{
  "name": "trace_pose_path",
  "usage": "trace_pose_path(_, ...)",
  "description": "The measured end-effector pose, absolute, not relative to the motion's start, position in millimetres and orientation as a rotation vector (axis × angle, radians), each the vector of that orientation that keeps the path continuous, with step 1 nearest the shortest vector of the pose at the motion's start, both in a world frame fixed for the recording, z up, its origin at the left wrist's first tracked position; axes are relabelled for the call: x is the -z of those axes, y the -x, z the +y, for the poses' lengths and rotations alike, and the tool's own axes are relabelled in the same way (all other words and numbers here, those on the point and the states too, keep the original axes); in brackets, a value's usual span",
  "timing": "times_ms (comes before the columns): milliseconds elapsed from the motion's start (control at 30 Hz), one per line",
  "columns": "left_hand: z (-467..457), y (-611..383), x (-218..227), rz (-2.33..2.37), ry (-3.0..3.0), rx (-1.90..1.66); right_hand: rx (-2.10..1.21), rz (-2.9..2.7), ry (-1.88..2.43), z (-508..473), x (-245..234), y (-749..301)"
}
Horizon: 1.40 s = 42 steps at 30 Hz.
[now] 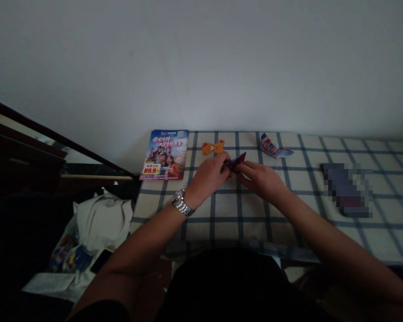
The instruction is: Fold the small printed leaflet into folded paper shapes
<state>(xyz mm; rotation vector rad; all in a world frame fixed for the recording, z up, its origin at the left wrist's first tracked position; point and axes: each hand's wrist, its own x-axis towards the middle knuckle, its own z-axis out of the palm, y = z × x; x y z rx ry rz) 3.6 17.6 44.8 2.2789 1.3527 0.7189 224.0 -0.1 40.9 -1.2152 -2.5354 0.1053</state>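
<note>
Both hands meet over the checked tablecloth (289,210) and pinch a small folded piece of coloured paper (237,161). My left hand (208,177), with a silver watch on its wrist, grips the paper's left side with closed fingers. My right hand (260,178) holds the paper's right side, fingers curled around it. An orange bear-shaped cutout (212,147) lies just beyond my left hand. A torn strip of printed paper (273,147) lies beyond my right hand.
A colourful flyer (165,154) marked 89.9 lies at the table's far left corner. A blurred dark object (348,189) rests on the right. A white wall backs the table. Left of it, on the floor, are white cloth (102,220), a phone and papers.
</note>
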Motion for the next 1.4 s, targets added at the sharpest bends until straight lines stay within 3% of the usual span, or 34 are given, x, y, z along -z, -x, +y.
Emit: trace_pose_path(1400, 28.7, -0.6, -42.9, 1.374, -2.312, -0.600, -0.051, -2.703, 1.091, 5.3, -41.9, -238.2)
